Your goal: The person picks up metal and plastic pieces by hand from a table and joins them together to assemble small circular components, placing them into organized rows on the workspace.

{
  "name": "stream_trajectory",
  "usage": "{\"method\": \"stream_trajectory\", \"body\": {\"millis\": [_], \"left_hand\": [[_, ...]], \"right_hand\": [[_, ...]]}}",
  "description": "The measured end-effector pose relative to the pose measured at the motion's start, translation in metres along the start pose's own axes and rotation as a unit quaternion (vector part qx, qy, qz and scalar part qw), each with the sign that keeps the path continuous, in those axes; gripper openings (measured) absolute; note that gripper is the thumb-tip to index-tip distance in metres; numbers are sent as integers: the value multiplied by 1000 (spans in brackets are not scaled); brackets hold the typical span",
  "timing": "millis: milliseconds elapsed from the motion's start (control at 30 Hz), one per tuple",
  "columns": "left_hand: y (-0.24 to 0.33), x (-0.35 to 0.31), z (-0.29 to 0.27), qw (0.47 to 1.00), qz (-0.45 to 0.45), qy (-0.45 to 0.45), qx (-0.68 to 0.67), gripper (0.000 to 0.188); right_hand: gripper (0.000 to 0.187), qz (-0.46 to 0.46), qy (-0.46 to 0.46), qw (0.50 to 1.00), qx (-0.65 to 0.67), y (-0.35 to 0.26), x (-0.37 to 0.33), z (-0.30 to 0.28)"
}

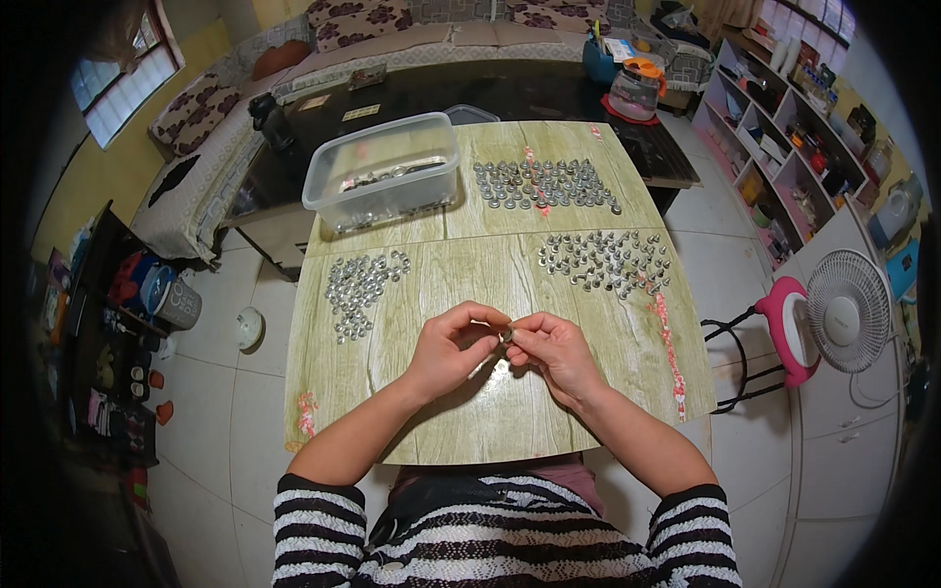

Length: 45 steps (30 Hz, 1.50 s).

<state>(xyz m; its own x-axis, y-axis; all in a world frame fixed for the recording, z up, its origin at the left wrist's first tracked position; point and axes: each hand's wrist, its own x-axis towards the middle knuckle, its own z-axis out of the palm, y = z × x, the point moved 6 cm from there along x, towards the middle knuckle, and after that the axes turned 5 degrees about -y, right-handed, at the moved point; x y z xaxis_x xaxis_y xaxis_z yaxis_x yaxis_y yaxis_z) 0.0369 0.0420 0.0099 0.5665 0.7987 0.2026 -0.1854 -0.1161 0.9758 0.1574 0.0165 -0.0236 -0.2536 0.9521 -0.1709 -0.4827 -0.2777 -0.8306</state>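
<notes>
My left hand [453,345] and my right hand [557,355] meet over the near middle of the table. Their fingertips are closed around a small, dark metallic round piece [507,335]; its exact kind is too small to tell. To the left lies a loose group of small, shiny, clear-silver round pieces [361,286]. A scattered group of small metal pieces with dark stems [603,263] spreads to the right. Farther back, rows of small grey metal round pieces [544,184] stand close together.
A clear plastic tub [384,201] holding more small pieces sits at the table's [446,279] far left. Behind is a dark low table [421,98] with a jug [635,96]. A white fan [849,312] and a pink-backed chair [784,323] stand at the right.
</notes>
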Motion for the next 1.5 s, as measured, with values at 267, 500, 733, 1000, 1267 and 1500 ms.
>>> {"method": "stream_trajectory", "body": {"millis": [267,500,733,1000,1267,1500], "left_hand": [[-1,1,0,1000,-28,-4,9,23],[-5,2,-1,998,-68,13,9,23],[6,2,-1,995,50,29,85,21],[6,2,-2,995,27,34,95,21],[1,2,0,999,-6,8,37,22],[-6,1,-3,999,-44,16,-19,22]], "right_hand": [[12,3,-2,1000,-6,-1,-1,1],[12,-7,-16,1000,1,0,0,1],[10,-8,-10,1000,-7,-1,0,0],[10,-8,-13,1000,-4,0,0,1],[12,-14,-16,1000,-3,0,0,2],[10,-16,-11,1000,-3,-1,0,3]]}}
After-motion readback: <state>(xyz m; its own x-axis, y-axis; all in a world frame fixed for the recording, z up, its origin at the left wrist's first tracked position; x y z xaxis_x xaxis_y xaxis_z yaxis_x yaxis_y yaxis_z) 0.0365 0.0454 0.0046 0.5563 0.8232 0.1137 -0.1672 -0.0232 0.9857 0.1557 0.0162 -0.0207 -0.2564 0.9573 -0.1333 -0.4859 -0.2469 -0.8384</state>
